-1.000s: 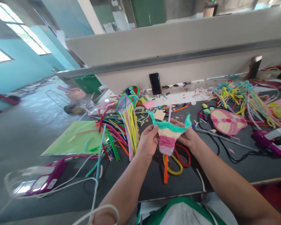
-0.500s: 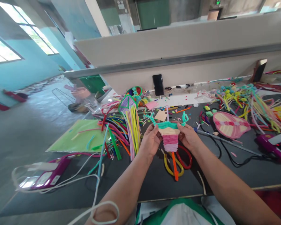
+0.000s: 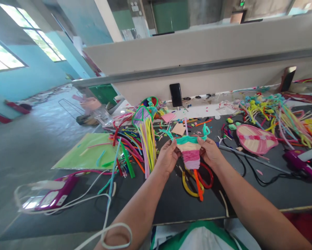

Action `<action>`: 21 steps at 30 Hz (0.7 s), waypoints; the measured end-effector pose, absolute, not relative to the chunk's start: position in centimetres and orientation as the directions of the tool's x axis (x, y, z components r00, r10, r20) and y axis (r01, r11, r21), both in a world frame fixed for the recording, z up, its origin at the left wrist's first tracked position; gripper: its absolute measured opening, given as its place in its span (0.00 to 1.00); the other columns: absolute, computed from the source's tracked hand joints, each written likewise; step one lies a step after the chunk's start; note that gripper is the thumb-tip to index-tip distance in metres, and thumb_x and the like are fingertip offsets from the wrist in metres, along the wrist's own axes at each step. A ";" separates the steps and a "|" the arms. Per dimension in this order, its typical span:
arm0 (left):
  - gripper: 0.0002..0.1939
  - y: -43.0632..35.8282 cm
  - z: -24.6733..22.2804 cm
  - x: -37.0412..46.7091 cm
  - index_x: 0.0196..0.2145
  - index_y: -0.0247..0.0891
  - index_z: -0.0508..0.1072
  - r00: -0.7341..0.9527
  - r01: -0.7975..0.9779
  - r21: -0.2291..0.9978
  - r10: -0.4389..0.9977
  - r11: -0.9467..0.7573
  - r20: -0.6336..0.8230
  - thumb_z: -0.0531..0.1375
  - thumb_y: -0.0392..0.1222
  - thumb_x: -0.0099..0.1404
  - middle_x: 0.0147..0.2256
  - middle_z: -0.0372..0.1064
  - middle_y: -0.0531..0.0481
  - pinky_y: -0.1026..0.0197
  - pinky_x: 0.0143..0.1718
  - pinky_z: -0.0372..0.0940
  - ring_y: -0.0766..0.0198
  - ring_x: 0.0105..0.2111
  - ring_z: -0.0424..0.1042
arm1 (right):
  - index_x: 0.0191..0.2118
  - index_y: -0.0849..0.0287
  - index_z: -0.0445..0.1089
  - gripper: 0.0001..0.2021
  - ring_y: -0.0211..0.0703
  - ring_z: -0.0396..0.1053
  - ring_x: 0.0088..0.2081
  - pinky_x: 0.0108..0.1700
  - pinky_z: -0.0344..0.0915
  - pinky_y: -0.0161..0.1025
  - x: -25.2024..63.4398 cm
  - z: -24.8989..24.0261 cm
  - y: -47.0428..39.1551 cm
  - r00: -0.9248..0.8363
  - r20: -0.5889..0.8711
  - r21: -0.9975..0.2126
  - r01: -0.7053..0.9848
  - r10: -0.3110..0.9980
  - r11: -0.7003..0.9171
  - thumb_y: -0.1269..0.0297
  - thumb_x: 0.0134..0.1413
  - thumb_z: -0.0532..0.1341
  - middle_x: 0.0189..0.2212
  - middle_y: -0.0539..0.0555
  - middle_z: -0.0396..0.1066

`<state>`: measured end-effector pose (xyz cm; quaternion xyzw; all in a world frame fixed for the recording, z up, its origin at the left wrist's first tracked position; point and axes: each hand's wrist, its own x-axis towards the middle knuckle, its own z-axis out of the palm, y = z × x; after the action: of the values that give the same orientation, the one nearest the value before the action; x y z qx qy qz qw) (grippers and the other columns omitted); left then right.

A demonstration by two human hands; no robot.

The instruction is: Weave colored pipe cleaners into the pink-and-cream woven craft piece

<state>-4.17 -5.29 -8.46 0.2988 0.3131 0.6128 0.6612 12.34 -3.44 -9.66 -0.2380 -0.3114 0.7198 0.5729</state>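
Observation:
A striped pipe-cleaner piece, teal at the top, then cream, dark pink and light pink, is held up over the dark table. My left hand pinches its upper left corner and my right hand pinches the upper right one. Curled teal ends stick out past both hands, a lilac stem rises from the top, and an orange stem hangs from the bottom. Scissors with a yellow and a red handle loop lie beneath the piece, their blades mostly hidden.
Yellow and lilac pipe cleaners lie left of my hands, near a green sheet. A pink and cream oval piece is at the right. A phone leans on the partition. Purple devices with cables sit at both sides.
The bottom of the striped piece and its orange stem have swung slightly to the right. Both hands keep their hold, nearly in the same place.

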 end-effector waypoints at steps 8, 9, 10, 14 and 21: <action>0.14 -5.9 -8.5 -3.1 0.38 0.35 0.75 0.061 -0.609 0.792 0.998 0.040 -0.003 0.67 0.36 0.53 0.39 0.76 0.44 0.55 0.46 0.65 0.56 0.40 0.75 | 0.39 0.56 0.74 0.15 0.46 0.75 0.34 0.38 0.69 0.43 12.4 -9.6 -3.7 -0.243 0.004 -0.789 -0.597 0.970 -0.146 0.63 0.42 0.70 0.35 0.53 0.77; 0.14 -6.0 -8.5 -3.0 0.39 0.35 0.75 0.054 -0.605 0.795 0.999 0.032 0.001 0.67 0.36 0.52 0.39 0.76 0.44 0.54 0.47 0.65 0.56 0.40 0.75 | 0.38 0.57 0.74 0.14 0.46 0.75 0.33 0.37 0.69 0.42 12.4 -9.7 -3.7 -0.239 -0.007 -0.801 -0.580 0.971 -0.149 0.63 0.41 0.70 0.34 0.53 0.77; 0.15 -6.0 -8.6 -3.0 0.40 0.35 0.75 0.050 -0.604 0.797 0.999 0.025 0.006 0.67 0.35 0.52 0.39 0.76 0.44 0.54 0.47 0.65 0.56 0.40 0.75 | 0.36 0.57 0.74 0.14 0.45 0.74 0.32 0.36 0.68 0.41 12.4 -9.8 -3.7 -0.232 -0.012 -0.809 -0.569 0.973 -0.146 0.64 0.40 0.71 0.32 0.52 0.77; 0.18 -5.9 -8.7 -3.0 0.43 0.36 0.75 0.054 -0.612 0.791 0.998 0.017 0.020 0.67 0.34 0.53 0.40 0.76 0.44 0.53 0.47 0.65 0.56 0.41 0.74 | 0.33 0.58 0.74 0.12 0.41 0.73 0.30 0.36 0.67 0.39 12.4 -10.1 -3.6 -0.191 0.016 -0.811 -0.577 0.981 -0.099 0.66 0.38 0.71 0.29 0.50 0.77; 0.18 -5.9 -8.8 -2.9 0.42 0.36 0.76 0.042 -0.613 0.789 0.999 0.036 -0.013 0.68 0.33 0.51 0.39 0.76 0.44 0.53 0.47 0.66 0.55 0.41 0.75 | 0.31 0.58 0.75 0.12 0.43 0.74 0.30 0.39 0.67 0.42 12.2 -9.8 -3.6 -0.183 -0.004 -0.784 -0.610 0.983 -0.117 0.67 0.35 0.72 0.27 0.50 0.77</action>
<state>-2.94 -5.91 -8.82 0.3130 0.3083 0.6198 0.6503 12.23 -3.64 -9.85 -0.2799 -0.3337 0.6928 0.5747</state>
